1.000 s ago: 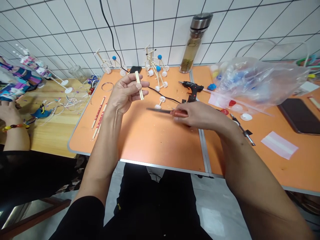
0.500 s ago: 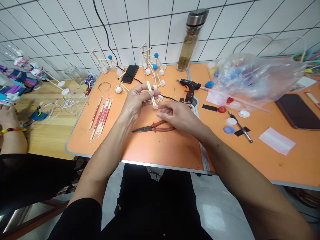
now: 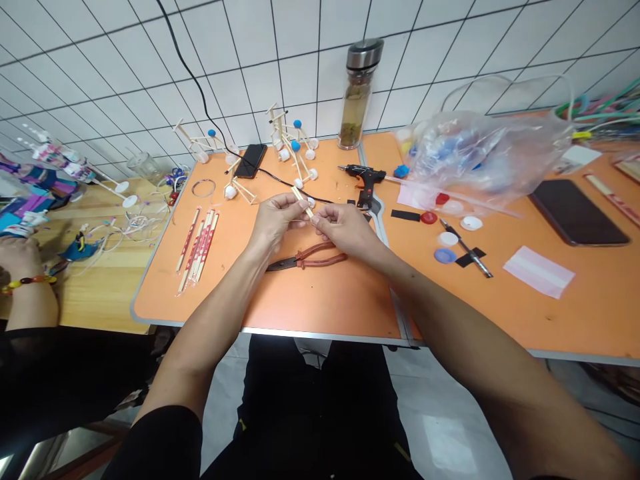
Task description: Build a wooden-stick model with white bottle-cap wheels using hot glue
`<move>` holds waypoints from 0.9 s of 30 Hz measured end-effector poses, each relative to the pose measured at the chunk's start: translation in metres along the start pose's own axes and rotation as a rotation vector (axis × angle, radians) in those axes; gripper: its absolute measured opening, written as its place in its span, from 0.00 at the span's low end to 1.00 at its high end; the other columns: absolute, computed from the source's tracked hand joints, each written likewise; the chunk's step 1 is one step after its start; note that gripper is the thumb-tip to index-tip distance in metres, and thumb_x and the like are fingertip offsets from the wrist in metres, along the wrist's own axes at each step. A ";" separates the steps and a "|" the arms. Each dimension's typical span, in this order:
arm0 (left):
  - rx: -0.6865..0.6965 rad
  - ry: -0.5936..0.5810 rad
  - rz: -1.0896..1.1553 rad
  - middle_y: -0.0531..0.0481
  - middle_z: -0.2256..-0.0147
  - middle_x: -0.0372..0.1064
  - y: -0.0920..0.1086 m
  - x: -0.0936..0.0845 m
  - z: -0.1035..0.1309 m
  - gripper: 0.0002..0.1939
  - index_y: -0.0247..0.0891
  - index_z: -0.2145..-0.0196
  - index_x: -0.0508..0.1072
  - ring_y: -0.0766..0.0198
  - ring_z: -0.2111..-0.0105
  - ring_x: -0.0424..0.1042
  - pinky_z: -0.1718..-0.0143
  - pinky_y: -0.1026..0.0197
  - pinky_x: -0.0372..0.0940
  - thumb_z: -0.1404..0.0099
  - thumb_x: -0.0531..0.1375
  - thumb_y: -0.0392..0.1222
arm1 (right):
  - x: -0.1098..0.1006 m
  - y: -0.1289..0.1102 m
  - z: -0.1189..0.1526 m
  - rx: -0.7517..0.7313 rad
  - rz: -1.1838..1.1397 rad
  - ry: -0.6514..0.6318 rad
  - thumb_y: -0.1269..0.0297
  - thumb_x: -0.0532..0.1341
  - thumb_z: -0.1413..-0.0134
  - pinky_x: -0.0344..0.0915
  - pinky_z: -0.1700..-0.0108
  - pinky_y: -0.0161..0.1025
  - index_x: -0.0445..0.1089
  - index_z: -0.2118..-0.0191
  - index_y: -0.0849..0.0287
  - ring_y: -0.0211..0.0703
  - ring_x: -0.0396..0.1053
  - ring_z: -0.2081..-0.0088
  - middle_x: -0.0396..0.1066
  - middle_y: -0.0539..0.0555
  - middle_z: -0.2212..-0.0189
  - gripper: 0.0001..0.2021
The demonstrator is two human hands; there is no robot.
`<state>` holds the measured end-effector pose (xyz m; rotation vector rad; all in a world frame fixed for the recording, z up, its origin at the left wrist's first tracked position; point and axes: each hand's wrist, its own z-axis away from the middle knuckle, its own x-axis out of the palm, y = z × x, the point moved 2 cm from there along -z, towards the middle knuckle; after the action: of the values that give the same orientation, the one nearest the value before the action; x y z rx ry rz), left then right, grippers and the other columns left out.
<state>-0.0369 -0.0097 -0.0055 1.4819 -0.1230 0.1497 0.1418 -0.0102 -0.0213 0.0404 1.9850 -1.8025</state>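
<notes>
A short pair of pale wooden chopsticks [image 3: 297, 193] is pinched side by side in my left hand [image 3: 274, 219], above the table's middle. Thumb and fingers of my right hand [image 3: 345, 228] are closed at the near end of the same sticks. My fingers partly cover that end. Just below both hands lie pliers with red-brown handles [image 3: 320, 261], their dark jaws pointing left. Beyond the hands stand stick figures [image 3: 295, 150] made of wooden sticks, white caps and blue balls.
Wrapped chopsticks [image 3: 204, 243] lie at left. A glue gun [image 3: 367, 181], a tea bottle [image 3: 357, 100], a plastic bag [image 3: 490, 153], bottle caps [image 3: 445, 255], a pen [image 3: 467, 248] and a phone [image 3: 575, 212] are farther right. Another person's hand [image 3: 20, 260] rests on the left table.
The chopsticks have tilted, their near end swinging toward my right hand. My right fingers, loosely curled beside them before, have closed on that end. The view has shifted a little.
</notes>
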 end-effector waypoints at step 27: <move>0.131 0.375 -0.210 0.57 0.80 0.66 0.028 -0.013 -0.133 0.19 0.41 0.77 0.66 0.68 0.79 0.71 0.75 0.66 0.66 0.34 0.69 0.29 | 0.032 -0.004 0.021 -0.242 0.438 -0.239 0.76 0.62 0.33 0.51 0.67 0.44 0.68 0.66 0.54 0.44 0.78 0.66 0.83 0.49 0.70 0.11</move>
<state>-0.0564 0.1250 0.0085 1.5614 0.3500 0.2654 0.1184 -0.0395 -0.0300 0.1621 1.8343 -1.2276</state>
